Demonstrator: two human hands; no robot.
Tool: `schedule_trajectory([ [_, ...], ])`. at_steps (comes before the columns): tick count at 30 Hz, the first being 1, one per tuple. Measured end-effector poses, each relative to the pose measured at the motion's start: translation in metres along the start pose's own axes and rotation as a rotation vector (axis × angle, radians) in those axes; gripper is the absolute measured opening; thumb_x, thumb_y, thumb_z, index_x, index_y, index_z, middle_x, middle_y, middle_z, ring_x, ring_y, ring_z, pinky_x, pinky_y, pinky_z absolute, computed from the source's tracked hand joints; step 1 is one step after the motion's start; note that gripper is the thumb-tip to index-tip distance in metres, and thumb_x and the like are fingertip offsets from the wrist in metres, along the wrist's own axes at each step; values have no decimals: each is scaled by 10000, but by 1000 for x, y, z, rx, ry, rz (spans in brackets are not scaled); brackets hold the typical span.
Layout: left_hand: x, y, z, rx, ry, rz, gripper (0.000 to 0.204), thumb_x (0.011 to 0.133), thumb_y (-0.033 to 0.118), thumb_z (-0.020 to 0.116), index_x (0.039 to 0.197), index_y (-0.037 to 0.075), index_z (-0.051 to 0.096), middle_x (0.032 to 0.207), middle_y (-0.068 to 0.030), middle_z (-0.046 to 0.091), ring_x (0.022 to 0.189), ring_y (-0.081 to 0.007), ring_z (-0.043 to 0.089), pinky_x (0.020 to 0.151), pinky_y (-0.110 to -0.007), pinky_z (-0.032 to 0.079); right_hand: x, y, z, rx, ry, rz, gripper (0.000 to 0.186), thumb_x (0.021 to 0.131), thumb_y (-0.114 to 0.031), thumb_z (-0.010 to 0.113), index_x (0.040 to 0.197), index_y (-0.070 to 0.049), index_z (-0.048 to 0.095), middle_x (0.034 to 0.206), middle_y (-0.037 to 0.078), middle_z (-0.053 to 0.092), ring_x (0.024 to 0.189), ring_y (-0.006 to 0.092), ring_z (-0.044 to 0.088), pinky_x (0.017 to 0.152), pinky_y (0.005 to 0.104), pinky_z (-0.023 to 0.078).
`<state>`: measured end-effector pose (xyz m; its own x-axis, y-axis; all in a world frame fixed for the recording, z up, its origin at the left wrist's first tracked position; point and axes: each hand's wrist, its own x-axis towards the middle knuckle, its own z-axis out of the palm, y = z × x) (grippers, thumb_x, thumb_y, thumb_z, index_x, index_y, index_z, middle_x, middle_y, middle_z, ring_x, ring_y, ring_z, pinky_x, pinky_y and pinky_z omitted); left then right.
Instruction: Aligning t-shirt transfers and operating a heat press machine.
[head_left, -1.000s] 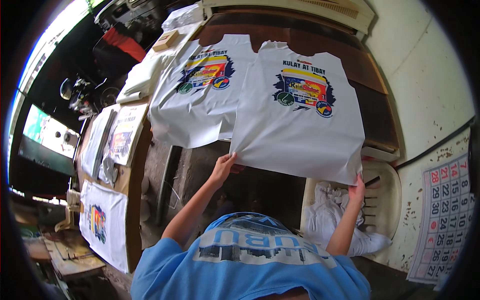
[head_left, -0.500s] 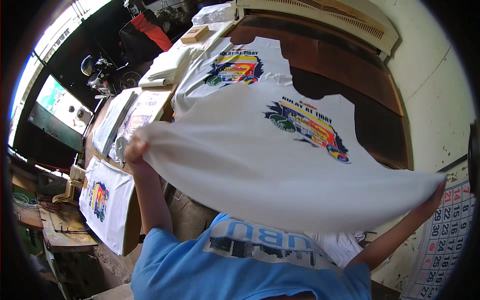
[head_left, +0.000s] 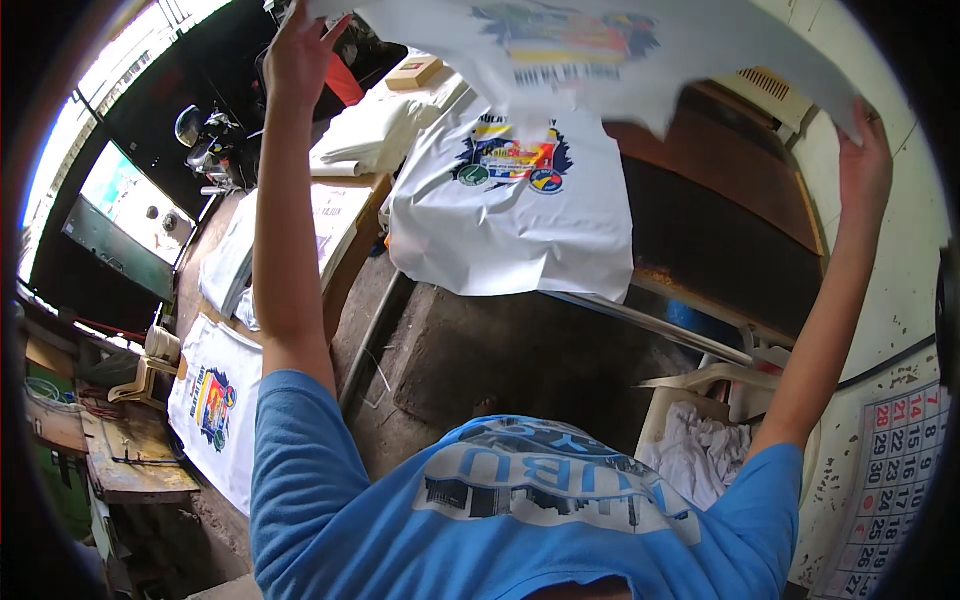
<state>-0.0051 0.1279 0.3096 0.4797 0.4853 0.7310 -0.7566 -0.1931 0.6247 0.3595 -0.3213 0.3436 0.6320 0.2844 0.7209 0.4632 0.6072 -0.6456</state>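
Bright opening (head_left: 112, 62), daylight glaring in, ten o'clock. Pale wall (head_left: 912, 220), three. Calendar (head_left: 890, 500) and cream plastic chair (head_left: 657, 412), four. Wooden tabletop (head_left: 135, 440), eight.

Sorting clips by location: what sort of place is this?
Likely a shirt-printing workshop: one printed shirt lies on a dark table, another shirt is held up, and white fabric lies nearby.

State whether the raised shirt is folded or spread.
Spread: the shirt stretches wide between left hand and right hand, its print in view.
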Motion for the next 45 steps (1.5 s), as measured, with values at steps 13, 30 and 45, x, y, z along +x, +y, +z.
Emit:
schedule_trajectory([
  [13,-292,-125,-114,534,630,-807,256,732,298,643,824,59,624,748,-11,568,654,-91,487,574,-222,375,-218,217,5,-348,-42,847,79,805,-157,533,757,-95,521,726,11,558,612,99,556,448,250,487],
  [30,-385,-196,-128,321,530,-1244,343,728,330,576,1013,139,580,1112,-53,495,1109,-196,370,889,-404,255,-292,247,-4,-252,-131,1382,66,719,-101,580,698,-41,563,734,38,554,696,123,529,602,285,451],
  [45,-388,-91,-90,226,664,-872,173,829,215,537,869,50,570,752,-19,564,687,-107,564,604,-301,515,-287,206,-23,-319,-91,999,121,719,-9,640,667,-61,543,649,-36,507,612,34,427,585,180,326],
])
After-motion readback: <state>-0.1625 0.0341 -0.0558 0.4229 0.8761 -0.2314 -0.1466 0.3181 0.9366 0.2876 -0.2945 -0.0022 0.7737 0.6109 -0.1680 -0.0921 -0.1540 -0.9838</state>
